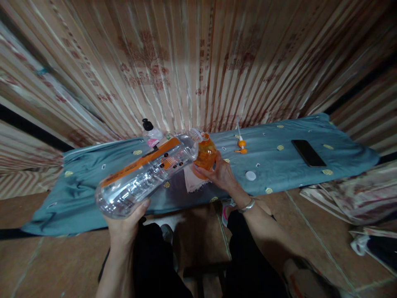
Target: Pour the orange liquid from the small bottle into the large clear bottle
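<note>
My left hand point(128, 217) is wrapped round the bottom end of a large clear plastic bottle point(136, 188) with an orange label. The bottle is tilted, its neck pointing up and right to the mouth of an orange see-through bottle point(206, 155). My right hand point(221, 171) grips that orange bottle from its right side. Whether liquid passes between the two mouths I cannot tell. A whitish cloth point(194, 181) lies beneath the orange bottle. An orange pump head point(241, 145) with a clear tube and a white round cap point(250, 176) lie to the right.
A teal patterned cloth point(269, 165) covers the long narrow table. Behind the large bottle stands a clear pump bottle point(151, 134) with a black top. A black phone point(308, 153) lies at the right. Pleated printed curtains point(186, 62) hang along the back.
</note>
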### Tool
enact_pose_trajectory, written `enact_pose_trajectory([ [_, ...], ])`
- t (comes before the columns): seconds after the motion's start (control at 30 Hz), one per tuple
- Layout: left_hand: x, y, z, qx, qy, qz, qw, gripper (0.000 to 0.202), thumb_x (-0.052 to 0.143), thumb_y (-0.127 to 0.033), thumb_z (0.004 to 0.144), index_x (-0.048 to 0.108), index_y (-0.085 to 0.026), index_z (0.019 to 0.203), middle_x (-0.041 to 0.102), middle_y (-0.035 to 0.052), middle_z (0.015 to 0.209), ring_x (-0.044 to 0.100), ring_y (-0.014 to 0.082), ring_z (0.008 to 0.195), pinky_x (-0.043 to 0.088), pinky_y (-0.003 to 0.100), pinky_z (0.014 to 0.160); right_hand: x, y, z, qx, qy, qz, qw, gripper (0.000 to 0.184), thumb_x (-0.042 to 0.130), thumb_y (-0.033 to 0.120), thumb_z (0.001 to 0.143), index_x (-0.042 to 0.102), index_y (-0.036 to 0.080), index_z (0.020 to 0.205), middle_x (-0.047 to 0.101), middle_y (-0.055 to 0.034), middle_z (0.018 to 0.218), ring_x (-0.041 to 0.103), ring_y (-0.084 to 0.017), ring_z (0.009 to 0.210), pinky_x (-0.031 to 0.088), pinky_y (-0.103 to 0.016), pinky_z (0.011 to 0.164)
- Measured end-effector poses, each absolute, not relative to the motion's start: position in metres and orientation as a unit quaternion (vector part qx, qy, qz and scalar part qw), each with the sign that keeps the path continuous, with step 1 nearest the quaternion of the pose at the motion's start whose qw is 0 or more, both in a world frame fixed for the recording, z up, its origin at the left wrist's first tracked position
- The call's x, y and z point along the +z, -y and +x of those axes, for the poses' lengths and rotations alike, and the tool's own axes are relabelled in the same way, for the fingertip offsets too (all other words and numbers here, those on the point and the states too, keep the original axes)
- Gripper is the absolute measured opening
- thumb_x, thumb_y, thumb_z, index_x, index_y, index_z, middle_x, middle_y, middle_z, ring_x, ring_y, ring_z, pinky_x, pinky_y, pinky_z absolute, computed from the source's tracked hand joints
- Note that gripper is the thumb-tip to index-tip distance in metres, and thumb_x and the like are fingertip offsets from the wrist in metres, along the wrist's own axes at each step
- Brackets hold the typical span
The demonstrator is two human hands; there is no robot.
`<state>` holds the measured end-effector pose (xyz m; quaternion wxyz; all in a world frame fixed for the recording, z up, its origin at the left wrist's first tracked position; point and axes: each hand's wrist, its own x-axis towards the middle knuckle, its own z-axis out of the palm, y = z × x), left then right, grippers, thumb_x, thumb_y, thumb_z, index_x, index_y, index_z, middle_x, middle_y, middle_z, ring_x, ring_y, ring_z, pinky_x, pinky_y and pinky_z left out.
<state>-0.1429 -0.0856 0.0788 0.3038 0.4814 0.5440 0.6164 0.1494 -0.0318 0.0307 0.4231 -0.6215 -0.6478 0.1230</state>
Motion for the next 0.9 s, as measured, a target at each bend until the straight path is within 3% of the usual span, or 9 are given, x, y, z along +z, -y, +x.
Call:
enact_pose_trajectory([
  [0.13,0.0788,0.0867,-0.1410,0.631,-0.543,0.455,0.316,0.086,0.100,-0.041,0.051,0.065,-0.021,0.128,0.074,0.0116,0.117,0.073,0.0389,0.112,0.061,0.058,0.104,0.0303,0.0312,0.1490,0.124,0.649,-0.619,0.425,0.076,0.084,0.055,0.080,0.052,0.019,0.139,0.082,-0.0166,0.111,0.082,-0.038,0.098,0.067,-0.050,0.082],
  [0.5,0.0741,0.0883,-0.1426,0.624,-0.562,0.439,0.319,0.079,0.099,-0.045,0.051,0.069,-0.021,0.120,0.076,0.0096,0.106,0.076,0.0402,0.105,0.065,0.059,0.097,0.0313,0.0318,0.1503,0.115,0.662,-0.611,0.418,0.072,0.080,0.055,0.085,0.051,0.021,0.141,0.081,-0.0162,0.111,0.082,-0.038,0.100,0.068,-0.050,0.082],
  [0.7,0.0725,0.0867,-0.1449,0.632,-0.548,0.442,0.325,0.092,0.100,-0.041,0.052,0.063,-0.021,0.133,0.073,0.0125,0.122,0.072,0.0393,0.118,0.060,0.057,0.107,0.0291,0.0308,0.1507,0.111,0.663,-0.607,0.424,0.072,0.077,0.059,0.086,0.052,0.020,0.141,0.081,-0.0157,0.115,0.082,-0.036,0.103,0.068,-0.049,0.085],
  [0.9,0.0736,0.0852,-0.1449,0.636,-0.537,0.450,0.322,0.085,0.101,-0.043,0.051,0.065,-0.021,0.125,0.074,0.0103,0.112,0.070,0.0388,0.121,0.054,0.060,0.113,0.0281,0.0307,0.1503,0.117,0.657,-0.611,0.426,0.073,0.080,0.056,0.084,0.053,0.020,0.142,0.081,-0.0157,0.116,0.082,-0.036,0.103,0.068,-0.051,0.087],
])
